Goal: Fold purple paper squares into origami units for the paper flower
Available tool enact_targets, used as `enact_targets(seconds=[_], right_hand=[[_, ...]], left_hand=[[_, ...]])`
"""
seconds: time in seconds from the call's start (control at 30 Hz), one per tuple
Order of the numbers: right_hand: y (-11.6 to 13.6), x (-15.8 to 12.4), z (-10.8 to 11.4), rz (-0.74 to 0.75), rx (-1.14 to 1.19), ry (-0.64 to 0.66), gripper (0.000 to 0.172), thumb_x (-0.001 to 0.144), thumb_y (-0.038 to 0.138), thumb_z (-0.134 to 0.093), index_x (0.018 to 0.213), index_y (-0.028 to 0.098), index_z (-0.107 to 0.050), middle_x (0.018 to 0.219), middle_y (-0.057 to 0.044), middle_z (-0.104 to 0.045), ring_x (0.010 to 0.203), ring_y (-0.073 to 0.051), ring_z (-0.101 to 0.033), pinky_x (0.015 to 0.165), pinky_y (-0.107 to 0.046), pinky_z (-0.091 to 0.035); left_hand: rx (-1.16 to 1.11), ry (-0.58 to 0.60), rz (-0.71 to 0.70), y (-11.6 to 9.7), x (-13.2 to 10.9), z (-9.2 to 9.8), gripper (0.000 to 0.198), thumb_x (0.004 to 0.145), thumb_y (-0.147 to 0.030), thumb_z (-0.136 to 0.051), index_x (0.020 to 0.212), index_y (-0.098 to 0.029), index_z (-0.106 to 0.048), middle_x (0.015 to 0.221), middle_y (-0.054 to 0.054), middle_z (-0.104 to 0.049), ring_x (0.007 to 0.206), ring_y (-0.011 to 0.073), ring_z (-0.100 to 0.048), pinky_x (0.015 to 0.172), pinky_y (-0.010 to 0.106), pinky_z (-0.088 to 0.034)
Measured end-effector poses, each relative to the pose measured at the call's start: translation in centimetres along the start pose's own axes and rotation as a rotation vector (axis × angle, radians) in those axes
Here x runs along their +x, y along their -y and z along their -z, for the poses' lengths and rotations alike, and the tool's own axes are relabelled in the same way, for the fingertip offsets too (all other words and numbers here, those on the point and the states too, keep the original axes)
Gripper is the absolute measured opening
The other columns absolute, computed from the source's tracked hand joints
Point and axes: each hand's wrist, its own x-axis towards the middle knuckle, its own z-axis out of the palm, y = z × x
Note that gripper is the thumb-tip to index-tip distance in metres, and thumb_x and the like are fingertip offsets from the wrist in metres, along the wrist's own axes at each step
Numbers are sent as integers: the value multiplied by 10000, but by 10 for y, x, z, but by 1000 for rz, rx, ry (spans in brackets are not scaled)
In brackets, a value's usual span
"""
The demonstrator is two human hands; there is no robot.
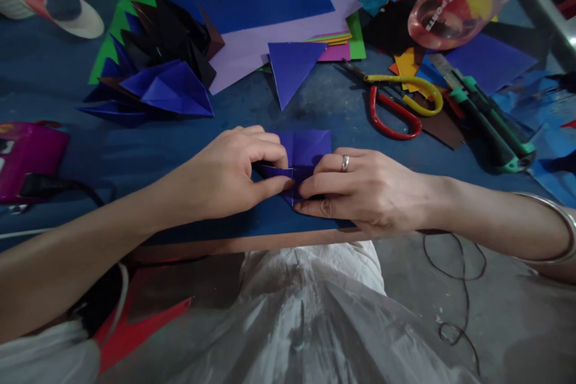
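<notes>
A creased sheet of purple-blue paper (312, 143) lies near the table's front edge, partly folded, with both hands on it. My left hand (245, 165) grips its left flap between thumb and fingers. From the right, my right hand (355, 186), with a ring on one finger, presses and pinches the paper's lower right part. The fingertips of both hands almost meet at the middle crease, and they hide much of the lower folds. Just beyond the hands rests a folded purple-blue paper triangle (294, 69).
Folded blue and black paper pieces (173, 93) are piled at the back left. Scissors (400, 102) with red and yellow handles, a green-black utility knife (492, 114) and a clear pink cup (459, 12) lie or stand at right. A magenta box (29, 159) sits at the left edge.
</notes>
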Motion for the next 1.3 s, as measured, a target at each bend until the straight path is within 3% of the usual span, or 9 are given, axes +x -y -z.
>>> enact_targets(seconds=[0.27, 0.43, 0.6, 0.8, 1.1, 1.3], right_hand=[[0, -1, -1, -21, 43, -29, 322, 1136, 205, -443, 1248, 184, -744, 1191, -65, -759, 1058, -192, -665, 850, -348, -529], [1, -1, -4, -73, 91, -87, 382, 1132, 153, -383, 1361, 120, -688, 1183, -101, -740, 1076, -194, -667, 920, -342, -552], [4, 2, -7, -72, 30, -40, 356, 1132, 216, -443, 1377, 141, -690, 1146, -104, -723, 988, -216, -619, 818, -361, -509], [6, 3, -9, -91, -9, -17, 344, 1134, 213, -460, 1384, 166, -691, 1146, -89, -710, 1008, -212, -582, 804, -356, -449], [7, 3, -6, -88, 1, -19, 345, 1124, 210, -464, 1376, 161, -694, 1133, -87, -718, 986, -208, -593, 815, -363, -471], [9, 5, -8, -107, 45, -64, 326, 1122, 189, -466, 1321, 153, -722, 1104, -85, -723, 933, -192, -592, 789, -353, -476]], left_hand=[[17, 6, -18, 0, 0, -1, 196, 917, -337, -616, 762, -223, -650, 757, -18, -624, 785, 185, -557, 806, 352, -389], [29, 0, -26, 1, 0, -3, 191, 927, -333, -613, 769, -226, -622, 773, -20, -621, 795, 188, -555, 812, 349, -386], [35, -13, -37, 2, -1, -5, 166, 915, -308, -617, 772, -223, -614, 768, -20, -618, 790, 188, -553, 796, 344, -375], [67, -27, -7, 3, -2, -5, 147, 911, -339, -640, 817, -227, -649, 820, -17, -652, 816, 198, -571, 814, 352, -363], [153, -28, 120, 3, 0, -4, 216, 861, -409, -740, 789, -229, -644, 852, 0, -678, 860, 226, -574, 804, 372, -349], [154, -67, 104, 4, -3, -5, 268, 878, -472, -762, 803, -231, -670, 863, -8, -710, 870, 219, -599, 810, 373, -374]])
